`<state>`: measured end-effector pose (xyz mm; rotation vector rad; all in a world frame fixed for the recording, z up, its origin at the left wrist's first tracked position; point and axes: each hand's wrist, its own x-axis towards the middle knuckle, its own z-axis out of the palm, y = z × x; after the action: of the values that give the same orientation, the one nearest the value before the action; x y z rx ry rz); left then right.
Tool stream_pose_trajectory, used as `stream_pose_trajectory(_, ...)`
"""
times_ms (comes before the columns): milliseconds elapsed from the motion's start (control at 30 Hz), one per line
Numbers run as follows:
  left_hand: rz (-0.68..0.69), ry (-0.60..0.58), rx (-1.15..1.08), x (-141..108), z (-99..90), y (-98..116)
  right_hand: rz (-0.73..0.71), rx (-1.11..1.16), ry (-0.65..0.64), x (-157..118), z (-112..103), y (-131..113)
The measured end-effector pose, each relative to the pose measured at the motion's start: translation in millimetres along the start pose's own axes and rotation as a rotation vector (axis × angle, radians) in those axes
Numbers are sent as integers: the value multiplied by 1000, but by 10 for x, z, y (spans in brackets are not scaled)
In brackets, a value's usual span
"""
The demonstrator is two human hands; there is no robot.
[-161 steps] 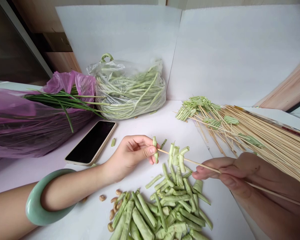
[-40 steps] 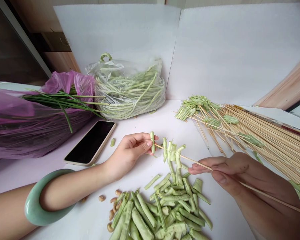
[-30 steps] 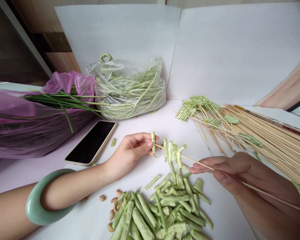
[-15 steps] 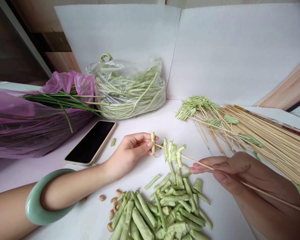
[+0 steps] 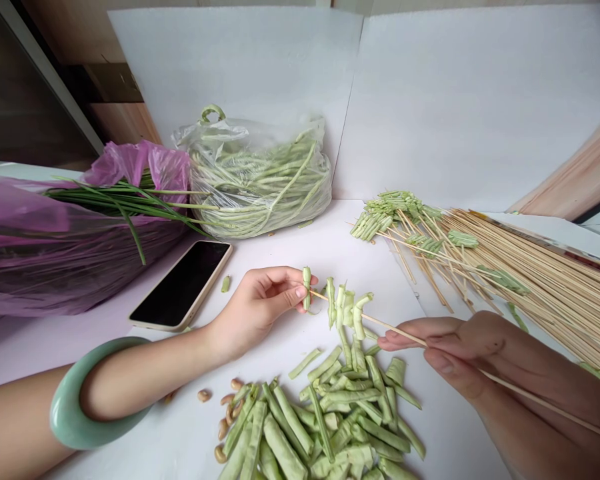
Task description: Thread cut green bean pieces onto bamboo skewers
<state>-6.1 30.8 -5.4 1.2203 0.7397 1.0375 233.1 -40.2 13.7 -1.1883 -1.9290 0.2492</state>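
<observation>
My left hand (image 5: 257,310) pinches a pale green strip of long bean (image 5: 307,288) between thumb and fingertips, right by the tip of a thin bamboo skewer (image 5: 395,328). My right hand (image 5: 460,353) grips that skewer farther along. A bean strip folded back and forth (image 5: 347,310) is threaded on the skewer between my hands, its lower end trailing down. Below lies a heap of split green bean pieces (image 5: 325,420), with pale beans (image 5: 224,427) at its left.
A black phone (image 5: 180,285) lies left of my left hand. A jade bangle (image 5: 75,393) circles my left forearm. Behind stand a clear bag of long beans (image 5: 260,187) and a purple bag with green stalks (image 5: 120,200). Loaded skewers (image 5: 385,213) rest on a bundle of bamboo skewers (image 5: 530,267).
The folded bean strip on the skewer now reaches farther toward the tip. My right hand has shifted slightly left, and the strip in my left hand stands more upright.
</observation>
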Motion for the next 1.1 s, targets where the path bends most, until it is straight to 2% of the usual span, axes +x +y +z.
stream_pose_trajectory(200, 21, -17, 40, -3, -1, 8, -9, 46, -29, -23, 18, 21)
stream_pose_trajectory(467, -6, -31, -32, -8, 0, -7, 6, 120, -11, -16, 38, 44)
stream_pose_trajectory(667, -4, -93, -24, -9, 1, 7, -2, 165, -41, -13, 50, 19)
stream_pose_trajectory(900, -54, -157, -18, -60, 0, 1, 21, 329, -84, -48, 103, 53)
stream_pose_trajectory(1100, -65, -161, 12, -33, 9, -18, 21, 288, -66, -21, 86, 63)
